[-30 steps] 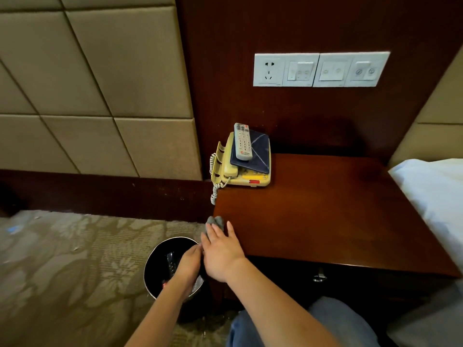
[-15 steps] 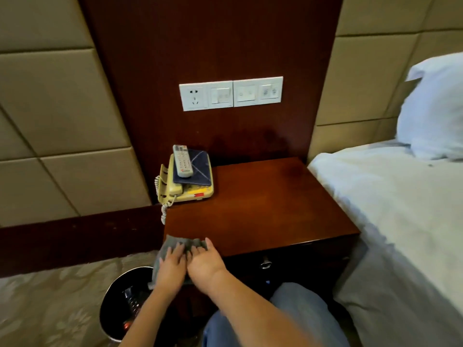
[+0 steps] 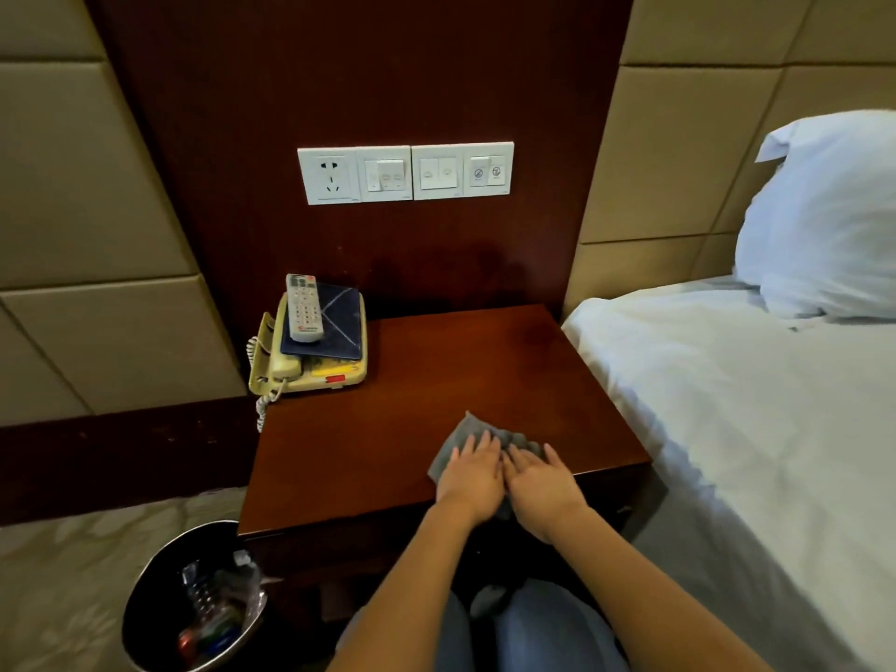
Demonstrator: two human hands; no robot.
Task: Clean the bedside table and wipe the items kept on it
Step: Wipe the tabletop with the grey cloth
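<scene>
I pressed my left hand (image 3: 472,480) and right hand (image 3: 540,487) flat, fingers straight, side by side on the grey cloth (image 3: 466,429) near the bedside table's (image 3: 363,453) front edge.

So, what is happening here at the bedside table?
A person is wiping the table. The left hand and right hand press flat, side by side, on a grey cloth near the front edge. At the back left corner sits a phone, with a dark folder and a remote stacked on it.
</scene>
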